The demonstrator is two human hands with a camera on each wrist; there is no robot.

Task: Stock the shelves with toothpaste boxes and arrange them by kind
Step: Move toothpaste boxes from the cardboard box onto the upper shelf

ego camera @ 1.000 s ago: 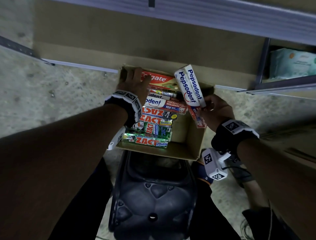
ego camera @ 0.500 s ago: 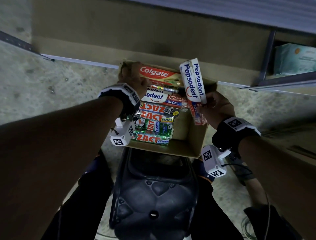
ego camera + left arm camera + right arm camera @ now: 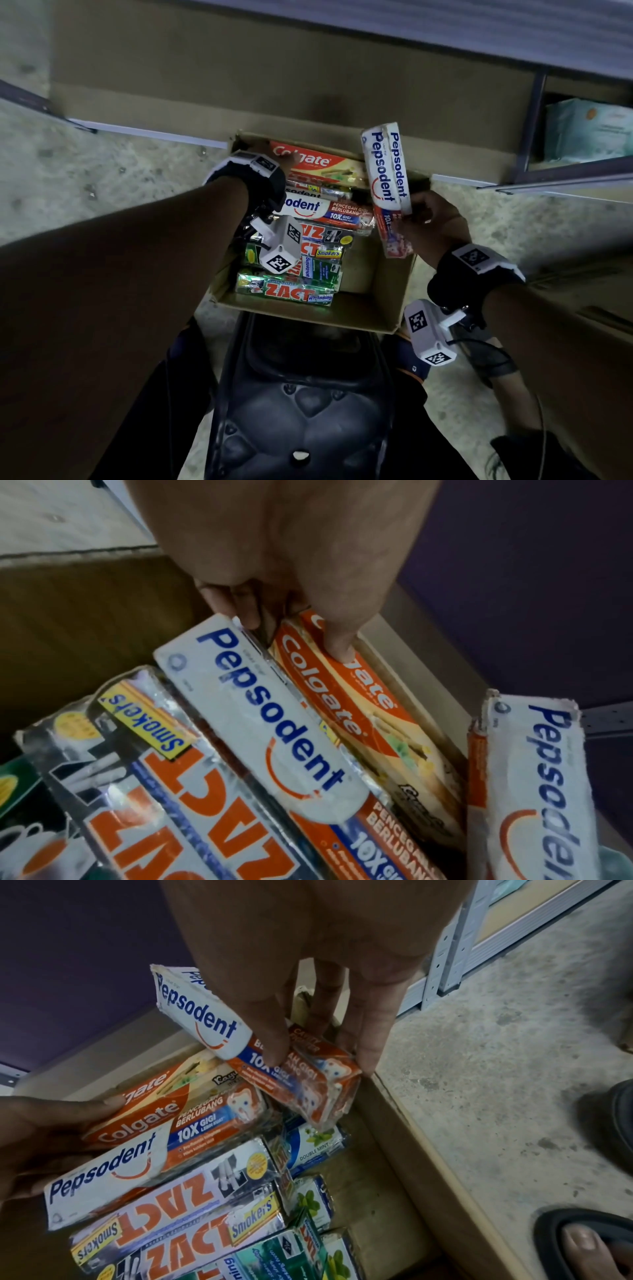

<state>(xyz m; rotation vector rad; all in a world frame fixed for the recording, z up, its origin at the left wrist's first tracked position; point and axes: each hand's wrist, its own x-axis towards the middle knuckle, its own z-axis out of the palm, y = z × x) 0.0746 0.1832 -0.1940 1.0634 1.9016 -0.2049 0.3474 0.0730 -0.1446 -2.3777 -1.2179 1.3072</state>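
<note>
An open cardboard carton holds several toothpaste boxes: a red Colgate box at the far end, a Pepsodent box beside it, and Zact boxes nearer me. My left hand reaches into the far left corner. Its thumb lies on the Colgate box and its fingers sit between that box and the Pepsodent box, gripping the Colgate's end. My right hand pinches a white and red Pepsodent box by its lower end, held upright above the carton's right side.
The carton sits on a black plastic stool in front of a low brown shelf board. A metal upright and teal packs are at the far right. The floor is concrete; a sandalled foot is beside the carton.
My left hand has turned and sunk deeper at the Colgate box, so the wrist camera now faces up. The right hand has lifted the Pepsodent box slightly up and away.
</note>
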